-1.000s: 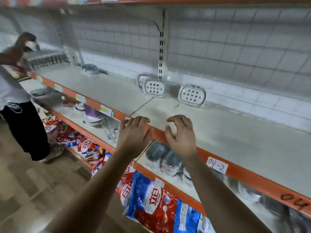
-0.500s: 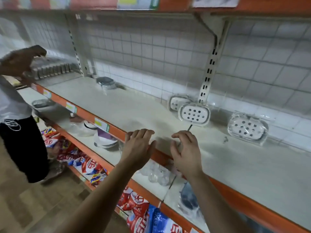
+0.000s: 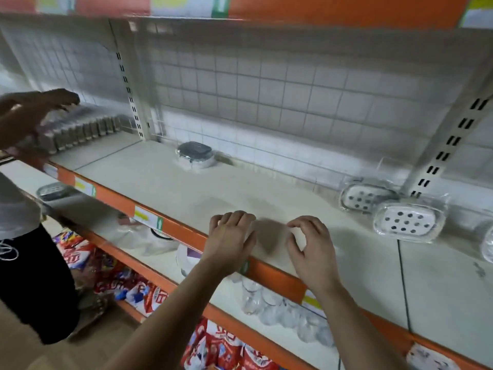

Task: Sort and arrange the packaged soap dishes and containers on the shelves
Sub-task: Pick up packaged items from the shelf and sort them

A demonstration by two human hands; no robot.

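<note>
The left fingers (image 3: pixel 232 218) lie straight and close together, palm down over the orange front edge (image 3: pixel 277 273) of the shelf (image 3: pixel 266 188), and they hold nothing. The right fingers (image 3: pixel 304 222) are loosely bent, with the thumb set apart, their tips at the shelf surface, and they too hold nothing. Compared with half a second ago, the left hand (image 3: pixel 229 239) and right hand (image 3: pixel 312 252) keep the same side-by-side pose at the shelf edge. The view has swung left, so the packaged soap dishes now sit far off to the right of the hands instead of just ahead of them. The nearer soap dish (image 3: pixel 406 222) stands tilted up with its holed face toward the aisle and its long axis running along the shelf. The second soap dish (image 3: pixel 365 196) stands the same way just behind it, near the slotted upright (image 3: pixel 448 145). A dark-lidded container (image 3: pixel 196 154) sits at the back of the shelf, well to the left. Both forearms reach up and forward from the lower edge of the view, wrists level. At far left another person's hand (image 3: pixel 32 113) hovers over a row of packaged items (image 3: pixel 80 129). Clear glasses (image 3: pixel 280 308) stand on the shelf below.
</note>
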